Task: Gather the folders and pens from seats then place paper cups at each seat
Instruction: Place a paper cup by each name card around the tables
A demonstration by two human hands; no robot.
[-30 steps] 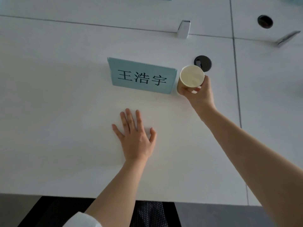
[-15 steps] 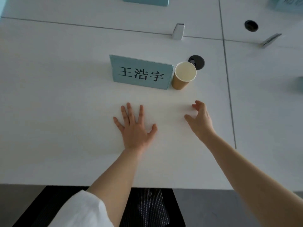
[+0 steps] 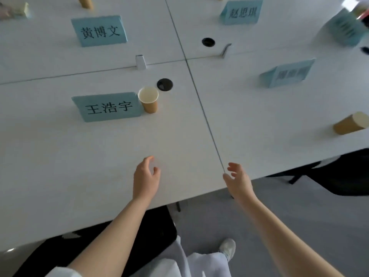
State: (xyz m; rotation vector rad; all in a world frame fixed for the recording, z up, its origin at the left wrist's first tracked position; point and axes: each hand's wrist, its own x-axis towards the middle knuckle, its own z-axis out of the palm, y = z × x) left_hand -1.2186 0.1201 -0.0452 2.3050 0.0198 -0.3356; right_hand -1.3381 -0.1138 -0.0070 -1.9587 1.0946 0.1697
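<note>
White panels make up the counter (image 3: 60,166) in front of me, with grey floor and a black chair below its near edge. Nearest, my left hand (image 3: 145,176) hangs over the counter with fingers loosely curled, holding nothing. My right hand (image 3: 238,177) hovers by the counter's edge at the seam between panels, fingers spread and relaxed, also with nothing in it. Further in, a paper cup (image 3: 148,101) stands upright, touching or just beside the right end of a blue name card (image 3: 108,106), with a black cable port (image 3: 164,84) just behind it. Off to the right, a second paper cup (image 3: 352,122) stands near the frame edge. Beyond it sits a blurred name card (image 3: 287,73). Farthest away I see two more name cards (image 3: 99,31) and another cup (image 3: 85,2) at the top.
</note>
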